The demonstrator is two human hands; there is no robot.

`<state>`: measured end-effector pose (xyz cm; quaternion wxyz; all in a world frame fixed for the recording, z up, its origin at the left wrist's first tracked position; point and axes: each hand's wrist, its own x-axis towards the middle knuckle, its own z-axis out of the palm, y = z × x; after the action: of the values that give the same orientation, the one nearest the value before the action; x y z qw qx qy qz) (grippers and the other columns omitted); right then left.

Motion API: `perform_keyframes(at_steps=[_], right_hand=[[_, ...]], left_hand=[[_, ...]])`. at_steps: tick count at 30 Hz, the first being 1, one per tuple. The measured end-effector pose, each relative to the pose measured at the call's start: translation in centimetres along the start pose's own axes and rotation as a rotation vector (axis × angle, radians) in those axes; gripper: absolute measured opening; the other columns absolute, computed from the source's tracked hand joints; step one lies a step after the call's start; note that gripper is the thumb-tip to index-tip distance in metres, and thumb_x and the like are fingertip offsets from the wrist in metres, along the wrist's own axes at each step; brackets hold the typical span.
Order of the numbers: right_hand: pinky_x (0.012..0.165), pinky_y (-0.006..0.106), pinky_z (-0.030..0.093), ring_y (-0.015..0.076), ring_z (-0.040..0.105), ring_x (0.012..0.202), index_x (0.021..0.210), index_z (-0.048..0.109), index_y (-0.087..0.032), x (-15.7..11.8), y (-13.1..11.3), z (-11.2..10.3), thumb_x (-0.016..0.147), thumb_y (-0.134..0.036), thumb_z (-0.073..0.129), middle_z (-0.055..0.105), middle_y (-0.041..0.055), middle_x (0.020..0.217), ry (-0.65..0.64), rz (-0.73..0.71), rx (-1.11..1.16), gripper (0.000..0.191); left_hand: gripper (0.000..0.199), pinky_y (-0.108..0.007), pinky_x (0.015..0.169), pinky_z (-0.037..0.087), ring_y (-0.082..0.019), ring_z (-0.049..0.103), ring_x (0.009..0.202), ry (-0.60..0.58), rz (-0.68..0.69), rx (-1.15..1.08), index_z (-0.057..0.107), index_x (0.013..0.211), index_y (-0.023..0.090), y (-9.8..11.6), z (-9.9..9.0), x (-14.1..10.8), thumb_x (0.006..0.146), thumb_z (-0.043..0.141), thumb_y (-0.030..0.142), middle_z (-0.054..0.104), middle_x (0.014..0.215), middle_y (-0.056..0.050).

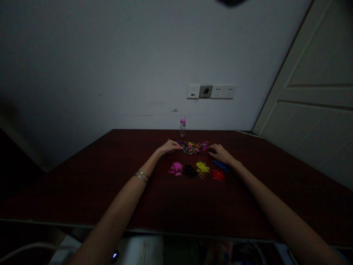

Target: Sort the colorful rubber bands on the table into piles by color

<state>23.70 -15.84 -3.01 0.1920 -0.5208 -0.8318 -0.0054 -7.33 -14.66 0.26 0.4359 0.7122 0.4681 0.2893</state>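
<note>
A loose heap of mixed-colour rubber bands (193,147) lies towards the back of the dark red table. At its left edge is my left hand (170,147), fingers pressed together; what they pinch, if anything, is too small to make out. My right hand (219,152) rests at the heap's right edge, fingers bent and a little apart, with nothing visible in them. Nearer to me lie single-colour piles: pink bands (176,168), black bands (189,170), yellow bands (202,167) and red bands (218,175). Blue bands (220,165) lie just below my right hand, partly hidden by it.
A clear bottle with a pink cap (182,127) stands behind the heap, near the wall. Sockets and switches (211,91) are on the wall. A pale door (311,95) is at the right. Below the table's front edge, various items sit in a dim open space.
</note>
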Motion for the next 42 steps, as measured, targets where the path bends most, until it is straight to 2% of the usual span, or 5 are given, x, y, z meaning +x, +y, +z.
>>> perform_keyframes(at_steps=[4, 9, 20, 31, 42], right_hand=[[0.088, 0.034, 0.039, 0.0222, 0.052, 0.099, 0.104, 0.062, -0.019, 0.2, -0.3, 0.2, 0.08, -0.03, 0.05, 0.06, 0.0086, 0.105, -0.001, -0.014, 0.027, 0.029], [0.087, 0.032, 0.039, 0.0208, 0.052, 0.098, 0.101, 0.063, -0.019, 0.4, -0.6, 0.3, 0.081, -0.028, 0.048, 0.061, 0.0077, 0.103, 0.002, 0.026, 0.001, 0.027], [0.081, 0.028, 0.041, 0.0195, 0.054, 0.096, 0.096, 0.064, -0.021, 1.1, -1.5, 0.0, 0.08, -0.024, 0.047, 0.06, 0.0063, 0.103, -0.017, 0.115, -0.092, 0.024], [0.083, 0.029, 0.041, 0.0195, 0.053, 0.098, 0.092, 0.064, -0.022, 1.3, -1.0, -0.2, 0.08, -0.029, 0.05, 0.06, 0.0053, 0.103, -0.051, 0.095, -0.051, 0.02], [0.08, 0.03, 0.041, 0.0203, 0.051, 0.095, 0.09, 0.059, -0.017, 1.6, -1.1, 0.2, 0.084, -0.026, 0.043, 0.057, 0.0106, 0.101, -0.05, 0.076, -0.083, 0.019]], left_hand=[[0.044, -0.019, 0.037, 0.016, -0.003, 0.025, 0.036, 0.131, -0.043, -0.035, 0.067, 0.083, 0.011, -1.6, -0.4, 0.7, 0.061, 0.066, 0.048, 0.034, 0.042, 0.007], [0.041, -0.019, 0.037, 0.013, -0.003, 0.024, 0.036, 0.166, -0.05, -0.067, 0.066, 0.081, 0.012, -2.8, -0.4, 1.1, 0.063, 0.064, 0.048, 0.033, 0.043, 0.007], [0.047, -0.02, 0.04, 0.015, -0.005, 0.027, 0.042, 0.133, -0.024, -0.039, 0.067, 0.075, 0.01, -1.9, 0.0, 0.4, 0.055, 0.068, 0.053, 0.038, 0.044, 0.005], [0.046, -0.021, 0.041, 0.017, -0.005, 0.028, 0.044, 0.179, -0.015, -0.031, 0.067, 0.071, 0.011, -1.7, 0.1, 0.1, 0.054, 0.069, 0.053, 0.041, 0.045, 0.004], [0.044, -0.02, 0.042, 0.019, -0.005, 0.03, 0.044, 0.194, -0.009, -0.048, 0.067, 0.072, 0.009, -1.5, 0.3, 0.0, 0.057, 0.067, 0.051, 0.041, 0.044, 0.005]])
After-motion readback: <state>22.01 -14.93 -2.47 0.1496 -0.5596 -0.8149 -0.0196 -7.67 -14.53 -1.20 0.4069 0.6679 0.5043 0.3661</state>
